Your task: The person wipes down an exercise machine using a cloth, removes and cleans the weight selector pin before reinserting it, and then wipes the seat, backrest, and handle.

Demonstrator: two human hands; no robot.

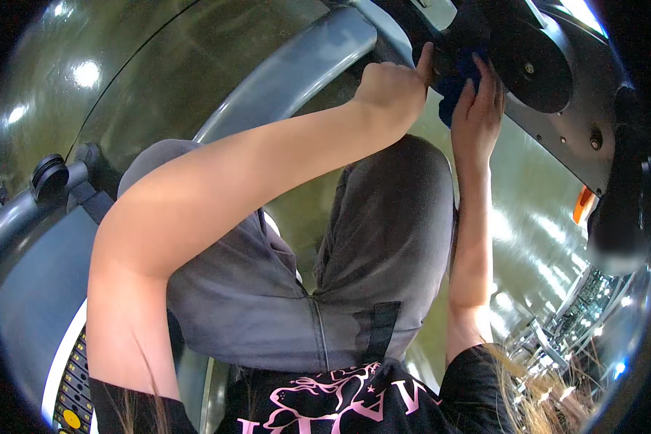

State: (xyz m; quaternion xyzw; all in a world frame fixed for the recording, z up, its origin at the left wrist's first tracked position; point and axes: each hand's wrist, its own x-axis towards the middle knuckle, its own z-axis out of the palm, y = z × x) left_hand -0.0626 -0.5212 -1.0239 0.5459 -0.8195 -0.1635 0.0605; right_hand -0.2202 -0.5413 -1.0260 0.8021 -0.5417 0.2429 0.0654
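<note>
My left hand [394, 90] is closed at the dark frame of an exercise machine, its thumb pointing up along a dark part; what the curled fingers wrap round is partly hidden. Beside it, my right hand [480, 105] presses a dark blue cloth [450, 98] against the machine. The cloth is bunched under the fingers, and part of it hangs below them. Just right of that hand is a round black disc [532, 66] with a bolt at its centre.
A thick grey curved tube [296, 72] runs left of my hands. A dark bolted side plate [568, 137] with an orange part [583, 204] lies to the right. My bent knees [394, 210] are below. At lower left stands a numbered weight stack [72, 383].
</note>
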